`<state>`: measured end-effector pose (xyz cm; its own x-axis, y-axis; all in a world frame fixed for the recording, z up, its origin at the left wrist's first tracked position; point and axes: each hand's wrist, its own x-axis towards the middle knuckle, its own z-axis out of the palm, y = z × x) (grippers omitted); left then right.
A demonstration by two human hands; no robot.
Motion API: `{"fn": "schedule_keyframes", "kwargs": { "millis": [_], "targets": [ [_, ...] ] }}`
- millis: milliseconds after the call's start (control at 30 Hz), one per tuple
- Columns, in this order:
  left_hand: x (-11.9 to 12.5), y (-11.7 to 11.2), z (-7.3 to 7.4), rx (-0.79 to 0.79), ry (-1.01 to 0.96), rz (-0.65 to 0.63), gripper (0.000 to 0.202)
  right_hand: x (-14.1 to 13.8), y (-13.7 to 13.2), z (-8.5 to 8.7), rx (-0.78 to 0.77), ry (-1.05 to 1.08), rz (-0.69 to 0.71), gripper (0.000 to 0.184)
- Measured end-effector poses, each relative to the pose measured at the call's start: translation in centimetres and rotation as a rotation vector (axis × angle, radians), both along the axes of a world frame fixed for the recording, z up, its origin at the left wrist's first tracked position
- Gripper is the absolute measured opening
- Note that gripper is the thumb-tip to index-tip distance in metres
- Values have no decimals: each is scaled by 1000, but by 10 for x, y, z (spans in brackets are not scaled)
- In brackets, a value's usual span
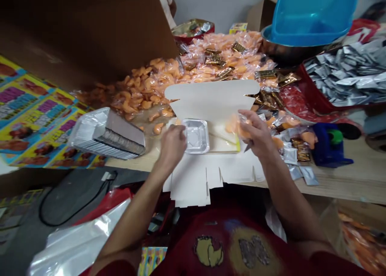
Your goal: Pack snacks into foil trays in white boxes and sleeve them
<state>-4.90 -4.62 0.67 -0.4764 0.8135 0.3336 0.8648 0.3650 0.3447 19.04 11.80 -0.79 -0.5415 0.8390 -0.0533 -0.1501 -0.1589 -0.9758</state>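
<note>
My left hand [174, 146] has its fingers curled in at the left rim of a small square foil tray [196, 137]. The tray sits on an unfolded white cardboard box [208, 95], beside a flat pale piece with a yellow edge [223, 141]. Over the right part of the cardboard, my right hand [257, 133] grips an orange piece in clear plastic wrap [237, 126], blurred by motion. A dark pointed bit [248, 146] shows under that hand; its kind is unclear.
Nested foil trays [117, 135] lie at left near printed boxes [51, 123]. Behind is a heap of wrapped orange pieces [193, 66] with gold sachets [214, 58]. Silver sachets [352, 71], a blue tub [313, 14] and a blue tape dispenser [327, 147] stand right.
</note>
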Motion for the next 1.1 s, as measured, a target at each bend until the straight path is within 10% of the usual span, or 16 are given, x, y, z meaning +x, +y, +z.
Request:
{"fn": "schedule_keyframes", "kwargs": {
  "millis": [133, 333, 533, 667, 867, 1100],
  "targets": [
    [27, 41, -29, -362, -6, -2, 37, -43, -7, -1, 272, -163, 163, 53],
    [8, 10, -31, -232, -60, -46, 48, -66, -13, -15, 834, -566, 205, 58],
    [5, -4, -35, -184, -85, -399, 35, -61, -6, -12, 837, -801, 155, 31],
    [17, 0, -35, -214, 56, -347, 40, -58, -7, -16, 879, -817, 306, 30],
    [25, 9, -31, -387, 72, -495, 43, -45, -11, -13, 846, -696, 140, 33],
    [27, 46, -31, -471, -78, -210, 23, -2, 20, -8, 598, -660, -39, 33]
  ]
}}
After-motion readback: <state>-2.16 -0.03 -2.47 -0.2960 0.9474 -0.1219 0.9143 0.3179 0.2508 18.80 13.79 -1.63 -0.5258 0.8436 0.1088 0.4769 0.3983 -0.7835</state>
